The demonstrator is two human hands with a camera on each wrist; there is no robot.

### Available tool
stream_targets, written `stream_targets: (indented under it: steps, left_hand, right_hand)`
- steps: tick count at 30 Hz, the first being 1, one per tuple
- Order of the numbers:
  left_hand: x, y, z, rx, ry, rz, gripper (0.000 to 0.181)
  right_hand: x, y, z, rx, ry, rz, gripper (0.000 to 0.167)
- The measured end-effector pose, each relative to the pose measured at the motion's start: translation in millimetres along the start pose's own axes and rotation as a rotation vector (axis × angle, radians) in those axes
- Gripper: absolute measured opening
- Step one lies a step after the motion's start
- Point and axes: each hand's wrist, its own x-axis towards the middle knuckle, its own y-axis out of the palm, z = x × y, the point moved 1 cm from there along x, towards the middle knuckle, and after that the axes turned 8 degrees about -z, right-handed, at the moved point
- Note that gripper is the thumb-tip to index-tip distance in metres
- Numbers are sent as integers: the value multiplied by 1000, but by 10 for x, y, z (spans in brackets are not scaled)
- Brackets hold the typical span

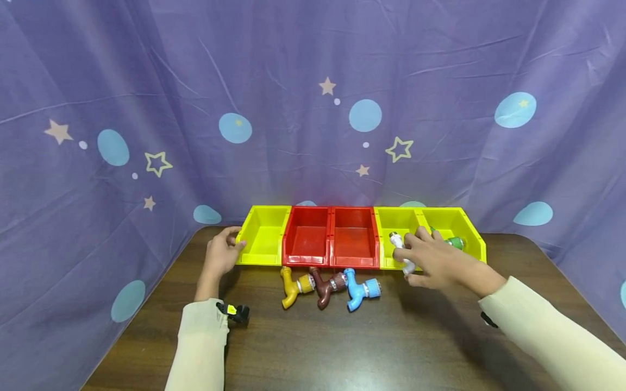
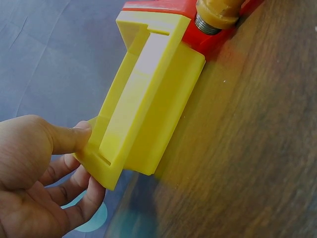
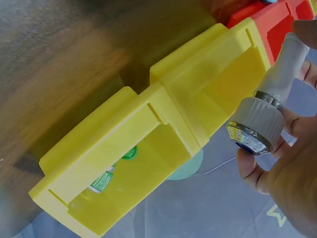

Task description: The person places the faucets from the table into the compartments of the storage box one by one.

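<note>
My left hand (image 1: pixel 223 252) pinches the side wall of the leftmost yellow bin (image 1: pixel 264 239), thumb on one face and fingers on the other, as the left wrist view shows. With its fingers curled, my right hand (image 1: pixel 432 260) grips a white tap (image 3: pixel 267 111) with a ribbed knob. The tap hangs over the second yellow bin (image 1: pixel 385 222), just right of the red bins. A green tap (image 1: pixel 456 243) lies inside the rightmost yellow bin (image 1: pixel 475 239), partly hidden by my right hand in the head view.
Two red bins (image 1: pixel 307 259) stand in the middle of the row. Before them on the brown table (image 1: pixel 313 347) lie a yellow tap (image 1: pixel 290 288), a brown tap (image 1: pixel 323 290) and a blue tap (image 1: pixel 357 291), side by side. A purple curtain (image 1: pixel 293 108) hangs behind.
</note>
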Motion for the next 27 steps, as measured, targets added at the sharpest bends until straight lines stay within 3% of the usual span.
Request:
stream_targets:
  steps: [16,27]
  left_hand:
    - [-7,-12,-17,8,7,-12,42]
    - [-4,-8,-15,6,-2,-6,43]
  right_hand:
    - [287,185,-210,20,108,-54,27]
    - [390,327,-266,51,210,-47,22]
